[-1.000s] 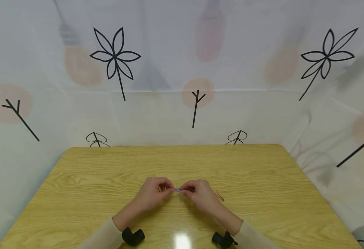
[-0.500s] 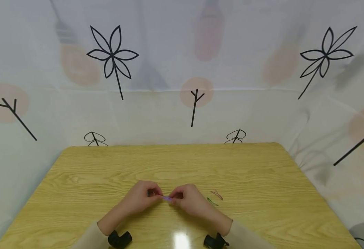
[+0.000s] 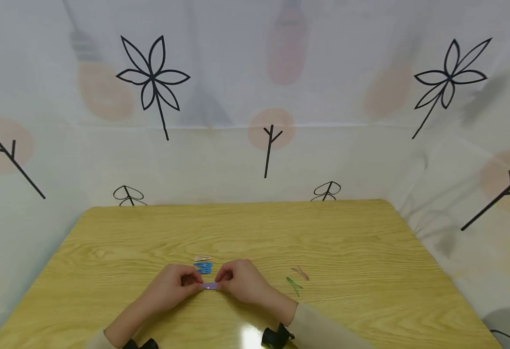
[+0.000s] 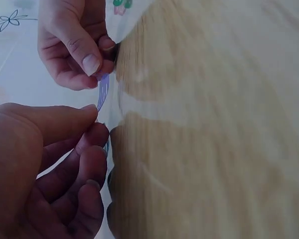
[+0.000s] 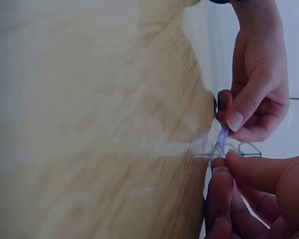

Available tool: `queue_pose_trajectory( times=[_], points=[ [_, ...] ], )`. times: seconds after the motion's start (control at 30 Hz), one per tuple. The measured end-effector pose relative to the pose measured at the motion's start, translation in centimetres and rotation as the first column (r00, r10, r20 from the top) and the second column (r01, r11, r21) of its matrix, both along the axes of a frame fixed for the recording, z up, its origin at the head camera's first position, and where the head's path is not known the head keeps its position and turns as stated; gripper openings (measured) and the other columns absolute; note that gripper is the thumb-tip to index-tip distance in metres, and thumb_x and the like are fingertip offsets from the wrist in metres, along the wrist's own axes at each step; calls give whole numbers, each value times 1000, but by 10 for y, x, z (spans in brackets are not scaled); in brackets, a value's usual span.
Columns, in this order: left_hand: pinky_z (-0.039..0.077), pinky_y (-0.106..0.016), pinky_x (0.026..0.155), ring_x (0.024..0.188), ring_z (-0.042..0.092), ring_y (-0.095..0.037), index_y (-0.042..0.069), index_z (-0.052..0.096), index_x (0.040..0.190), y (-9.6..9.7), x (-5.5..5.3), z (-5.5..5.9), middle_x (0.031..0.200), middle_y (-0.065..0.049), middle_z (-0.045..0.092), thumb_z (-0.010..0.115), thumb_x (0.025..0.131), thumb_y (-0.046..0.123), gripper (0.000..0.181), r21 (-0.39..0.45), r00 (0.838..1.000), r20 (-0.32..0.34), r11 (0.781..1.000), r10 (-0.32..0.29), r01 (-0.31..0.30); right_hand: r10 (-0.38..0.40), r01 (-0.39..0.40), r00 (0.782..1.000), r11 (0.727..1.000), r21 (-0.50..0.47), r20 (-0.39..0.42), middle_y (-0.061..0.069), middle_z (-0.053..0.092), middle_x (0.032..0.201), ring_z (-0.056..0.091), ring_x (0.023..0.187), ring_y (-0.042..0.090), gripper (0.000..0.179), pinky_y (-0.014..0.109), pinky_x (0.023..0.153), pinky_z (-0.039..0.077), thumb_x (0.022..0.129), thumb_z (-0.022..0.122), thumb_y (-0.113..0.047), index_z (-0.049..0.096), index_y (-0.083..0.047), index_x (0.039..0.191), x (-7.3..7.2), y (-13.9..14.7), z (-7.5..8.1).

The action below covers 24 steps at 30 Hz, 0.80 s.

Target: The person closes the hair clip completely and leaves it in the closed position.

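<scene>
Between my two hands, low over the table, is a slim purple hair clip [image 3: 210,286]; whether it is a single clip I cannot tell. My left hand [image 3: 169,288] pinches its left end between thumb and index finger, and my right hand [image 3: 243,283] pinches the right end. Fingertips hide both ends. In the left wrist view, the purple clip [image 4: 103,92] shows long narrow slits. Just beyond the hands lie blue hair clips [image 3: 203,268] side by side, with a pale pinkish clip [image 3: 203,258] behind them.
To the right of my right hand, a green clip [image 3: 294,285] and a reddish clip [image 3: 300,273] lie on the wooden table [image 3: 346,242], each spread into a narrow V or X. A printed white cloth [image 3: 220,165] hangs behind the table.
Both hands have moved left and nearer with the purple clip. The blue, pale and green clips, hidden behind the hands a second ago, are now in sight. The grip at both ends stays.
</scene>
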<state>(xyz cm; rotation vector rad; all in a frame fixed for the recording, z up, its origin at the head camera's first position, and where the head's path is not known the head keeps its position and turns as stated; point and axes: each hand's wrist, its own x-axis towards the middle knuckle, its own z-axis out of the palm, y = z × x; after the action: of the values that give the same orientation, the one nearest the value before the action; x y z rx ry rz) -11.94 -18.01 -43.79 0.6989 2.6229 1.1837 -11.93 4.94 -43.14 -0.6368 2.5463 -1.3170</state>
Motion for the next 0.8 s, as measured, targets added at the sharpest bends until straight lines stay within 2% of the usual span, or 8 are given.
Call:
queue_pose_trajectory(
  times=[0.23, 0.5, 0.6, 0.8],
  points=[
    [47, -25, 60, 65, 54, -4, 22, 71, 84, -11, -4, 2, 74, 12, 61, 75, 91, 22, 8, -31, 997, -23, 996, 79, -80, 10, -9, 999, 999, 32, -33, -15, 61, 65, 53, 61, -3, 9, 19, 62, 44, 84, 79, -9, 73, -13, 78, -3, -9, 2],
    [46, -25, 60, 65, 54, -4, 21, 71, 84, -13, -6, 4, 73, 12, 60, 75, 91, 20, 8, -60, 995, -28, 993, 98, -99, 15, -15, 1000, 1000, 12, 6, -14, 63, 69, 56, 65, -1, 7, 20, 67, 46, 85, 77, -8, 73, -12, 82, -1, -5, 5],
    [47, -25, 60, 65, 54, -5, 22, 71, 85, -14, -7, 5, 73, 12, 60, 75, 90, 21, 7, -68, 994, -32, 992, 105, -107, 11, -11, 999, 1000, 5, 31, -12, 65, 75, 58, 70, 0, 3, 22, 69, 47, 87, 76, -8, 74, -10, 87, 0, 2, 8],
    [47, -26, 59, 66, 54, -6, 19, 72, 88, -11, -11, 9, 74, 13, 60, 74, 91, 21, 5, -71, 992, -71, 992, 101, -106, -22, 23, 997, 1000, -16, 73, -10, 67, 83, 61, 76, 5, 6, 26, 68, 50, 92, 72, -9, 75, -9, 96, 1, 25, 19]
  ],
)
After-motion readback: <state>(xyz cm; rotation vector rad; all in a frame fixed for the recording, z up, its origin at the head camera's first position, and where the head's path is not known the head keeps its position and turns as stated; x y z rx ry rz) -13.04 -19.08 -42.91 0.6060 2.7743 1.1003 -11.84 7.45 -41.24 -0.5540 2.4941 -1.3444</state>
